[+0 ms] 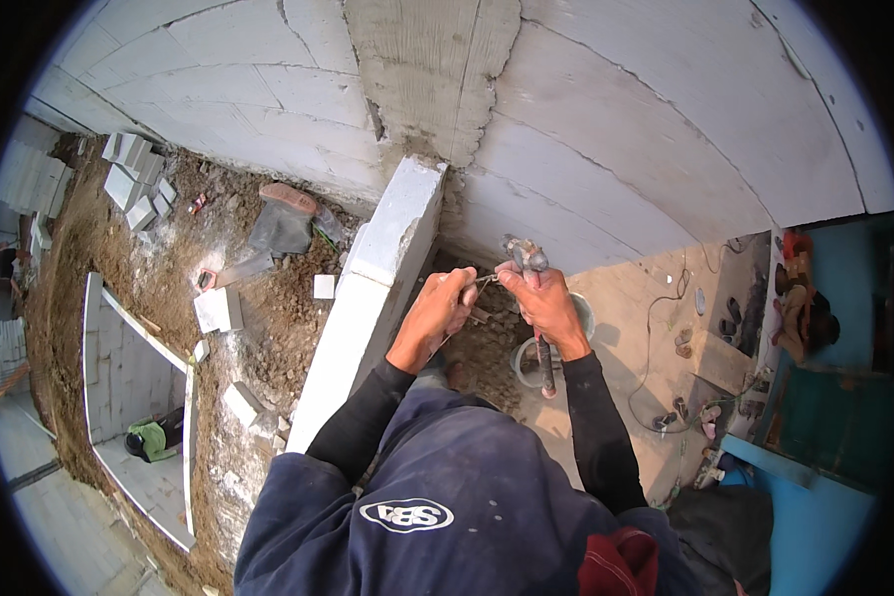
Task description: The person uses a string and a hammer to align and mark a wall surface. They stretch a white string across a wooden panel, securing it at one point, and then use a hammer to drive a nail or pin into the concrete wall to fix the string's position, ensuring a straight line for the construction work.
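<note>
My left hand [435,310] is closed, its fingers pinching one end of a thin cord or wire [486,280]. That strand runs across to the fingertips of my right hand [548,306]. A hammer [544,366] is gripped in my right hand too, its dirty metal head above the fingers and its handle hanging below toward my forearm. Both hands are close together in front of my chest, just right of a low wall of white blocks [372,260]. Whether the strand is tied to anything is hidden by my fingers.
A bucket [518,364] stands below my right hand. Ahead rises a tall block wall [606,139] with a concrete column [417,70]. Loose white blocks [219,310] lie on soil to the left, near a framed opening with a person [154,439]. A cable [649,348] and footwear [677,409] lie right.
</note>
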`<state>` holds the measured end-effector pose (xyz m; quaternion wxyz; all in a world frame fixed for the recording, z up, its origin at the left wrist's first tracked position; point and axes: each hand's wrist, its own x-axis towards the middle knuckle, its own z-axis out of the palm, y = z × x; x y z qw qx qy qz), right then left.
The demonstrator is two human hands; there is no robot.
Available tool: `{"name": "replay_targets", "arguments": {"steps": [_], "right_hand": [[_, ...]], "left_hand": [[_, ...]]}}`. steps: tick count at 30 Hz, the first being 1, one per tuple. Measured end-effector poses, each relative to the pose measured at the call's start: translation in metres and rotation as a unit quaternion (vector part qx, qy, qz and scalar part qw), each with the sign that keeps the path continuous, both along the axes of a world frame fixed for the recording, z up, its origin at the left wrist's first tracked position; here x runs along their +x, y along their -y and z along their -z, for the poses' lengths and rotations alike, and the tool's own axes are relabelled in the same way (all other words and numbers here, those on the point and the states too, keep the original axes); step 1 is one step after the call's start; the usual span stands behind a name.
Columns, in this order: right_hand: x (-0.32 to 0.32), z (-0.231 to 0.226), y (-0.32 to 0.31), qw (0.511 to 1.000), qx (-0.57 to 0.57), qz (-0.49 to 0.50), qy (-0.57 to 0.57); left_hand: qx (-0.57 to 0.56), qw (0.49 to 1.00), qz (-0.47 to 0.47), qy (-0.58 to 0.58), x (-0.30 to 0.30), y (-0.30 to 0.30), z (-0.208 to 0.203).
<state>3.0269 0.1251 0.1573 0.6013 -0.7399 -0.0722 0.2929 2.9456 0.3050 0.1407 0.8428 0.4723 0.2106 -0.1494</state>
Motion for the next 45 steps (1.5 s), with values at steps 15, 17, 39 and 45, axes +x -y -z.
{"name": "replay_targets", "arguments": {"steps": [15, 17, 39, 45], "right_hand": [[-0.007, 0.033, -0.008, 0.969, 0.146, 0.066, -0.186], [-0.004, 0.035, -0.008, 0.967, 0.147, 0.069, -0.197], [0.024, 0.046, -0.019, 0.945, 0.172, 0.078, -0.269], [0.017, 0.069, -0.014, 0.986, -0.003, 0.120, -0.118]], "left_hand": [[0.259, 0.950, -0.107, 0.140, 0.013, 0.020, 0.028], [0.276, 0.934, -0.137, 0.181, 0.017, 0.021, 0.037], [0.342, 0.891, -0.142, 0.264, 0.047, 0.004, 0.038], [0.317, 0.864, -0.352, 0.169, 0.107, -0.025, 0.055]]}}
